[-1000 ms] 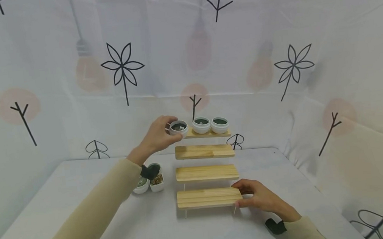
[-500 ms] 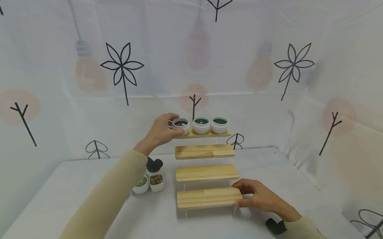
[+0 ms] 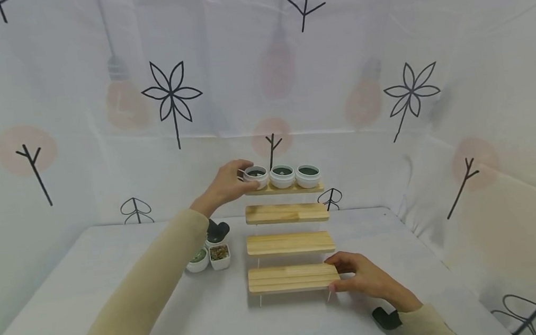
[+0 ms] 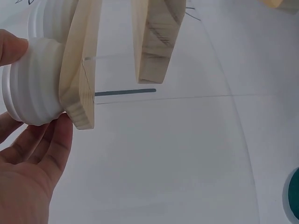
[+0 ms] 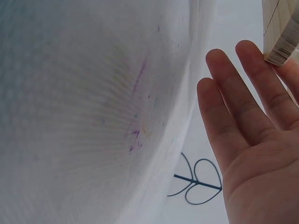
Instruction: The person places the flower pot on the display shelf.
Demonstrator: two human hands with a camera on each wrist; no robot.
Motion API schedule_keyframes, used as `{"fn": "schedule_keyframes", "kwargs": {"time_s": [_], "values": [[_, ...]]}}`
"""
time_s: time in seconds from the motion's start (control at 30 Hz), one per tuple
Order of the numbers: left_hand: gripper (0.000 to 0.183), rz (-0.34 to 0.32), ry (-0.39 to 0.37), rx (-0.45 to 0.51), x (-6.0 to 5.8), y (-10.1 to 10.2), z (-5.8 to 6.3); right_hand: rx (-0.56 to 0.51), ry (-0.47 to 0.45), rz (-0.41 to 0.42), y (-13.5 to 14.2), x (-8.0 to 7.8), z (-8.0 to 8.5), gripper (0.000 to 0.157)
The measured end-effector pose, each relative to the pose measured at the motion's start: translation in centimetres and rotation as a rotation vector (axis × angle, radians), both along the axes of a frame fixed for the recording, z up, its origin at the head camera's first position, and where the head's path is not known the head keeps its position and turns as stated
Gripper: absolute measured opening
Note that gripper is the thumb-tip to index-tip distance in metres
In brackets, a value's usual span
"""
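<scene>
The left hand (image 3: 225, 183) gripped a round white pot (image 3: 256, 178), just slid in to make three on the wooden top shelf (image 3: 284, 189); the right hand's (image 3: 366, 278) fingers pinched the wooden bottom shelf's (image 3: 292, 278) right edge.

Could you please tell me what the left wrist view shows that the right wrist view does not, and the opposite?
Only left wrist: the left hand holding a white pot at the end of the top shelf, with a second white pot behind.

Only right wrist: the right hand gripping the end of the bottom shelf, a printed two-leaf plant and purple marks.

Both: white cloth and pale wood.
</scene>
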State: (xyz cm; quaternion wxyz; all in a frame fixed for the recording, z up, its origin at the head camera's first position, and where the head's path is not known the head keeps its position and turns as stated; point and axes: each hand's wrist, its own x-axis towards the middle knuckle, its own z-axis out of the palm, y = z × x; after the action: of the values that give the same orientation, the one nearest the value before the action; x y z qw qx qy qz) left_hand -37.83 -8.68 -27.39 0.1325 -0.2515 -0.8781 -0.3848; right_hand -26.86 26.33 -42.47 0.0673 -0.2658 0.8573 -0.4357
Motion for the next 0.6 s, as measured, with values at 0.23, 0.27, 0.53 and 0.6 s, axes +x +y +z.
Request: {"fn": "schedule_keyframes", "kwargs": {"time_s": [0.23,0.27,0.53,0.6], "values": [[0.062,-0.013,0.005,0.001,0.0,0.1,0.0,0.004,0.004,-0.008,-0.1,0.1,0.1,0.042],[0.062,-0.014,0.006,0.001,0.0,0.1,0.0,0.004,0.005,-0.009,-0.1,0.2,0.2,0.042],[0.074,-0.02,0.045,0.006,1.1,-0.1,-0.6,0.002,0.003,-0.006,-0.1,0.1,0.1,0.041],[0.073,-0.018,0.063,0.011,1.6,-0.3,-0.9,0.002,0.005,-0.005,-0.1,0.1,0.1,0.04]]}}
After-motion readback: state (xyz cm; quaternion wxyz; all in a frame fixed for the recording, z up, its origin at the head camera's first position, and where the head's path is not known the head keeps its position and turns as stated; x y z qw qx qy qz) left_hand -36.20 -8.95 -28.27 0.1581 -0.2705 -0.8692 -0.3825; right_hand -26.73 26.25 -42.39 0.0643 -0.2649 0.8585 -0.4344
